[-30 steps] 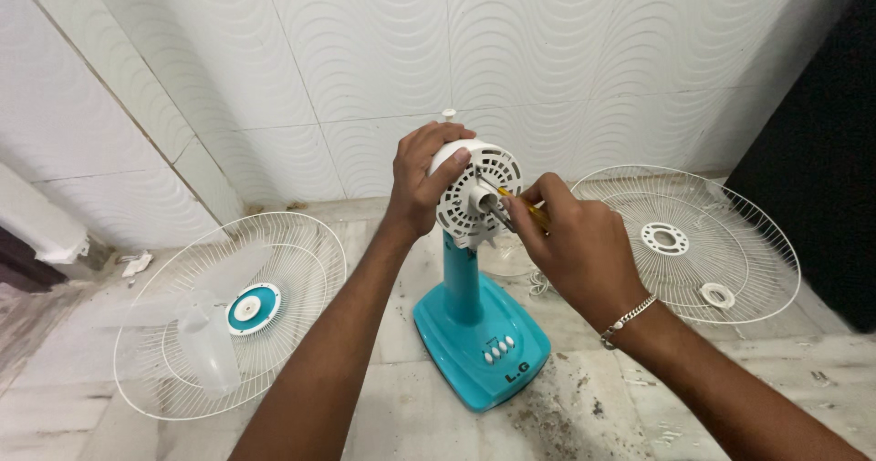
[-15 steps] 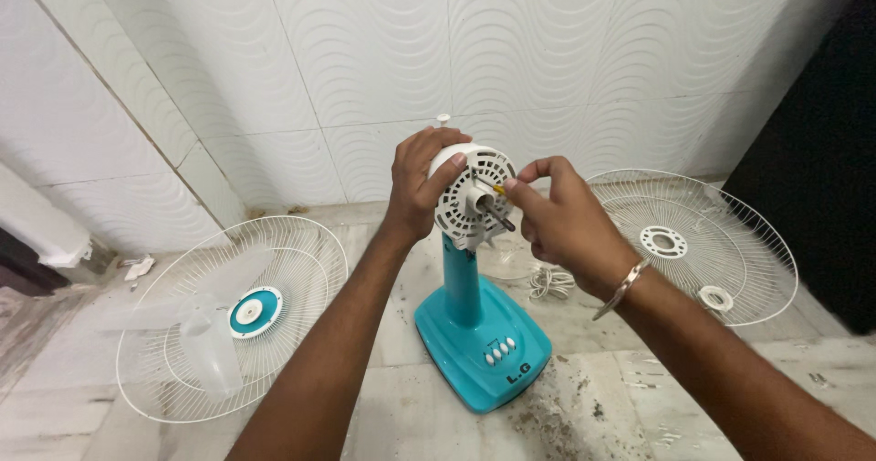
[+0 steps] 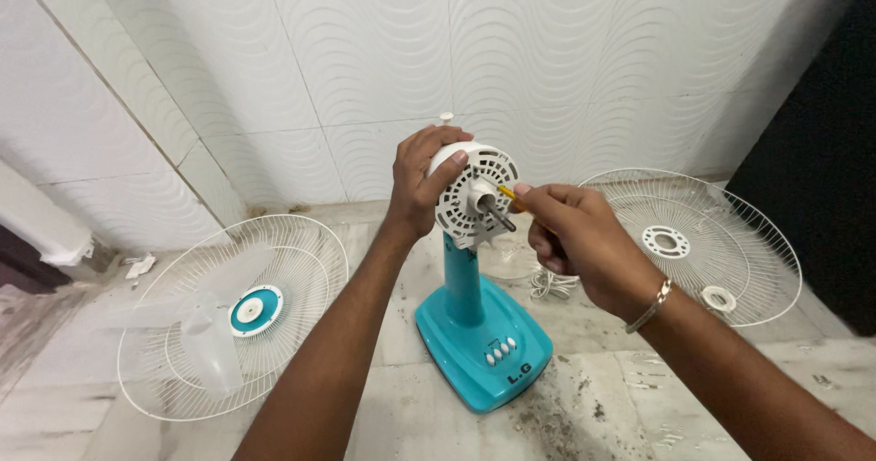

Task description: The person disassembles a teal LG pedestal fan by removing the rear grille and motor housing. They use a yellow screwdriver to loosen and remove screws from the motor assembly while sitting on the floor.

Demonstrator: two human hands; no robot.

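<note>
On marble floor, left hand (image 3: 422, 180) grips white motor head (image 3: 474, 196); right hand (image 3: 575, 233) pinches yellow screwdriver (image 3: 507, 193).

The fan stand (image 3: 482, 333) is bright turquoise, with a row of small white buttons (image 3: 500, 350) on its base. The motor housing (image 3: 474, 196) is white with a ring of dark slots, and its shaft (image 3: 500, 216) is dark grey. A yellow-orange tool tip (image 3: 507, 193) shows beside it. Both wire guards (image 3: 233, 319) (image 3: 698, 242) are white; the left one has a turquoise-and-white centre badge (image 3: 255, 309). The wall tiles (image 3: 547, 50) are white with a wavy relief. The floor (image 3: 593, 397) is mottled grey-beige marble. A silver bracelet (image 3: 650, 306) circles one wrist.
</note>
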